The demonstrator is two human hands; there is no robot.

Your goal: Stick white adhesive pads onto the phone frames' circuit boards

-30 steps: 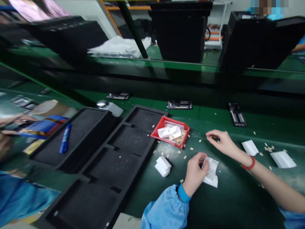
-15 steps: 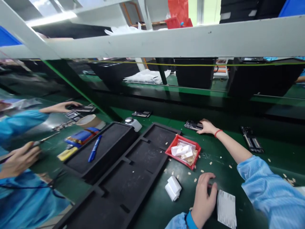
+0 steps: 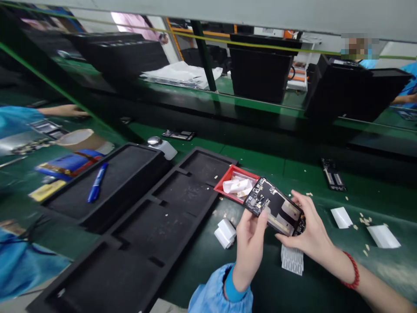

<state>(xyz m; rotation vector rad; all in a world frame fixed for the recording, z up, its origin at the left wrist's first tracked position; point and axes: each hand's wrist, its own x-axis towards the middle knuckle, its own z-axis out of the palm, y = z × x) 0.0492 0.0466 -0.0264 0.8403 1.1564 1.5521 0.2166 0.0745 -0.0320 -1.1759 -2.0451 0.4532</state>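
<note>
Both my hands hold an opened phone body [image 3: 274, 205] with its circuit board showing, lifted above the green belt. My left hand [image 3: 250, 241] grips its near left end, thumb on top. My right hand [image 3: 308, 228], with a red wrist band, is wrapped round its right end from below. Under my hands a white sticker sheet [image 3: 292, 260] lies on the belt. A red bin [image 3: 228, 188] with white pieces sits just behind the phone.
Black foam trays [image 3: 156, 226] fill the left, one holding a blue pen [image 3: 97, 182]. Small white blocks [image 3: 224, 232], white slips [image 3: 340, 217] and scattered bits lie on the green belt [image 3: 325, 278]. More phone bodies [image 3: 332, 174] lie further back. A co-worker's blue sleeve [image 3: 19, 117] reaches at far left.
My right hand reached to a phone body at the back of the belt and brought it near. My left hand let go of the sticker sheet and now grips the phone too.
</note>
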